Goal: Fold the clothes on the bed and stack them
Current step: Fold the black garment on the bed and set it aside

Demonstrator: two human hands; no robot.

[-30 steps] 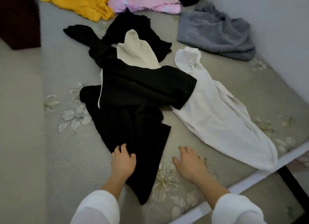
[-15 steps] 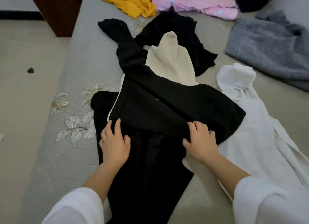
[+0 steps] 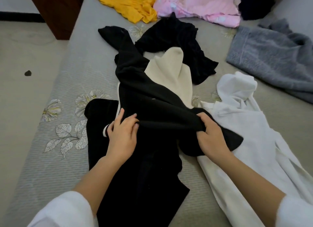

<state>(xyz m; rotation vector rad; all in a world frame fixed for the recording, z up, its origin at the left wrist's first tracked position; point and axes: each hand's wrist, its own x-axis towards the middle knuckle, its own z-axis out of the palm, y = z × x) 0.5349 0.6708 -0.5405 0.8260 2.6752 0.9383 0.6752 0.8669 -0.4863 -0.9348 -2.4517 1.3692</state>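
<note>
- In half a second both hands have gone from lying flat, fingers spread, on the black top [image 3: 152,98] to gathering its near edge, which now stands in a raised ridge between them.
- The left hand [image 3: 122,133] pinches that edge, fingers curled over the fold, just beside a strip of cream trim.
- The right hand [image 3: 211,138] clutches a thick bunch of the same fabric, fingers wrapped round it. Below that hand a loose corner of the top lies on the white garment [image 3: 245,125].
- The black top sits mid-bed, one sleeve stretching away towards the head of the bed. It lies over a cream garment [image 3: 171,74], whose far end shows past it.
- Beneath the top and running back towards the person is a second black piece [image 3: 144,184], long and flat on the bedcover [image 3: 67,159], which is grey and printed with flowers and leaves.
- The white garment lies rumpled along the right side of the bed.
- Further off, unfolded: another black item [image 3: 177,35] behind the cream one, a grey garment [image 3: 274,57] at far right, a yellow one [image 3: 128,3] and a pink one [image 3: 199,6] side by side at the top, and a dark heap [image 3: 254,3] beside the pink.
- Both forearms are bare, with white sleeves [image 3: 64,209] pushed up.
- Left of the bed: pale floor [image 3: 20,108], a small dark speck [image 3: 28,73] on it, and dark wooden furniture [image 3: 57,10].
</note>
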